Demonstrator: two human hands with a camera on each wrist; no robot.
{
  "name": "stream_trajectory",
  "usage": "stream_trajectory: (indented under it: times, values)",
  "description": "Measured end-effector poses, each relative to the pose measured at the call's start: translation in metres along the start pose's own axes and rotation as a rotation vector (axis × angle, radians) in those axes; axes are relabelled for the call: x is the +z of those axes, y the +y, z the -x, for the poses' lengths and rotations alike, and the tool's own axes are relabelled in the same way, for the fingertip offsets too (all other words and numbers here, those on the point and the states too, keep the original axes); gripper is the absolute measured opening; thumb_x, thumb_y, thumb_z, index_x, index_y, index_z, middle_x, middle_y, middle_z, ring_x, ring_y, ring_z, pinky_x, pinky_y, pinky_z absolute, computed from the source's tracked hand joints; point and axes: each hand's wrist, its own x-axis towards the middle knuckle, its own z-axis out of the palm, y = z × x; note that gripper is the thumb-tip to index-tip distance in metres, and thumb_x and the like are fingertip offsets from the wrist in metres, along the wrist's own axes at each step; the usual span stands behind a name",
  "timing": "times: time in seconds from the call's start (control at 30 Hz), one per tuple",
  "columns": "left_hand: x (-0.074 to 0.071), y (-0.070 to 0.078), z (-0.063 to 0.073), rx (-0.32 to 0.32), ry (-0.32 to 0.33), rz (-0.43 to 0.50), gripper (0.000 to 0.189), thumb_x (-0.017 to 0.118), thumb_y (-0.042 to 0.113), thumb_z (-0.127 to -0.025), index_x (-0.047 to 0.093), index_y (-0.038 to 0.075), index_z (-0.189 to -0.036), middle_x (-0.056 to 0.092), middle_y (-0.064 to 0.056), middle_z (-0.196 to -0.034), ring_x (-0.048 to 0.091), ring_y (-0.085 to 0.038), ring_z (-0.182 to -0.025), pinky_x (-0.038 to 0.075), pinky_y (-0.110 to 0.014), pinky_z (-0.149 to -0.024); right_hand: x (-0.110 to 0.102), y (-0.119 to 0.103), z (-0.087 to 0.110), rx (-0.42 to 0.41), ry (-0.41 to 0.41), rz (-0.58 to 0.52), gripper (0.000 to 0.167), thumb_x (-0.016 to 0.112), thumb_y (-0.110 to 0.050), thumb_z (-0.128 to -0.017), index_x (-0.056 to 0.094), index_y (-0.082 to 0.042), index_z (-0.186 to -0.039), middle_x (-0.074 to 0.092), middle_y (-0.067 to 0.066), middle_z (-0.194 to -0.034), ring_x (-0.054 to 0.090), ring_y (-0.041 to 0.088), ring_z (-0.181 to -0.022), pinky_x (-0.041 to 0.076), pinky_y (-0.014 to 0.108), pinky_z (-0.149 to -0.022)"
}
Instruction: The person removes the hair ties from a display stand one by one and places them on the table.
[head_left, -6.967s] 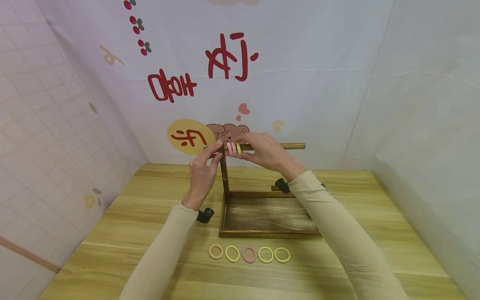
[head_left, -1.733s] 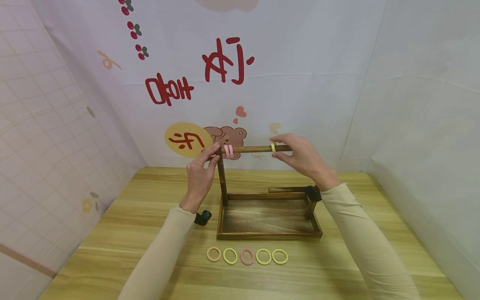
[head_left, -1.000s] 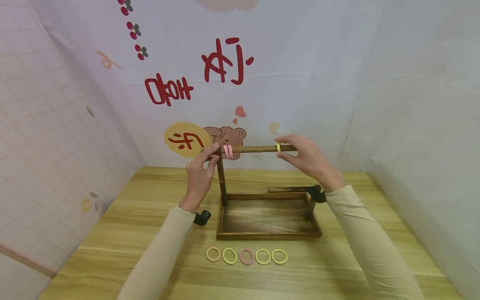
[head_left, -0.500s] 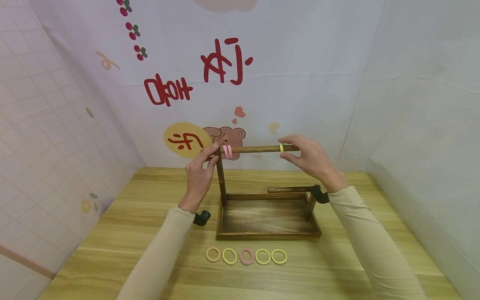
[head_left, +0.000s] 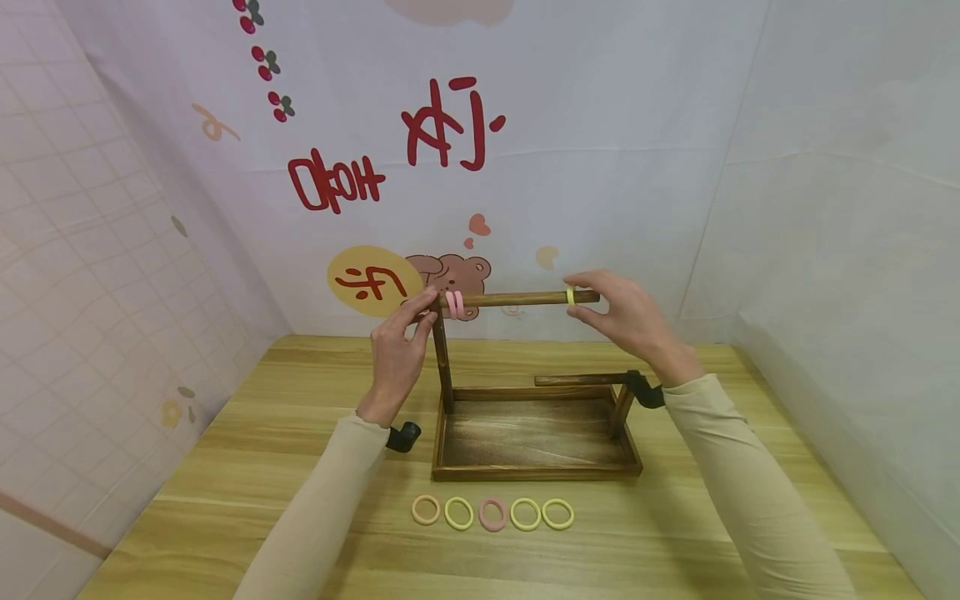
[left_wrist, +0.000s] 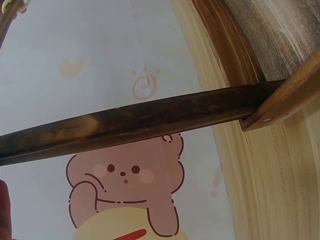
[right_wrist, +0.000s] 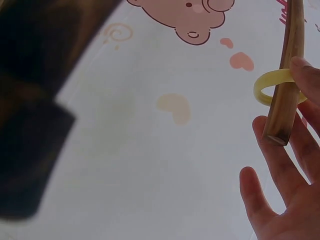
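Note:
In the head view, my right hand (head_left: 626, 312) pinches a yellow ring (head_left: 571, 297) between thumb and fingertips. The ring encircles the upper wooden bar (head_left: 517, 298) close to its free right end; in the right wrist view the bar's tip (right_wrist: 277, 135) sticks out past the ring (right_wrist: 270, 80). My left hand (head_left: 399, 350) grips the top of the stand's upright post (head_left: 444, 358), where the bar joins. Two pink rings (head_left: 455, 304) hang on the bar beside that post. The left wrist view shows the dark post (left_wrist: 150, 117), with only a sliver of a finger at the left edge.
A wooden tray base (head_left: 536, 472) carries the post and a shorter, lower bar (head_left: 573, 379) at right. Along the tray's front, a row of several rings lies on the table: an orange ring (head_left: 426, 509), a pink ring (head_left: 492, 514) and yellow ones. A printed cloth wall (head_left: 600, 200) stands behind.
The yellow ring has slid rightward along the bar in my right hand, from beside the pink rings to near the free end. My left hand stays at the post top.

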Motion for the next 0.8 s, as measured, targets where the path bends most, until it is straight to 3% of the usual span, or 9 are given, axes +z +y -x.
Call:
stream_trajectory:
  times: [0.27, 0.8]
  values:
    - [0.0, 0.0, 0.0, -0.011, -0.007, 0.003, 0.034, 0.074, 0.0, -0.093, 0.073, 0.002, -0.127, 0.072, -0.01, -0.129, 0.075, -0.031, -0.099, 0.061, -0.042, -0.084, -0.002, 0.005, 0.004, -0.023, 0.025, -0.011, 0.046, 0.081, -0.008, -0.091, 0.066, -0.003, -0.134, 0.069, 0.015, -0.129, 0.065, 0.033, -0.113, 0.05, 0.055, -0.1]
    - [0.0, 0.002, 0.0, -0.015, -0.006, 0.005, 0.033, 0.073, 0.0, -0.094, 0.073, 0.002, -0.127, 0.072, -0.011, -0.129, 0.075, -0.032, -0.098, 0.061, -0.044, -0.083, -0.006, 0.014, 0.01, -0.06, 0.08, 0.005, 0.045, 0.082, -0.005, -0.089, 0.067, -0.002, -0.132, 0.071, 0.016, -0.124, 0.065, 0.036, -0.116, 0.05, 0.057, -0.099]
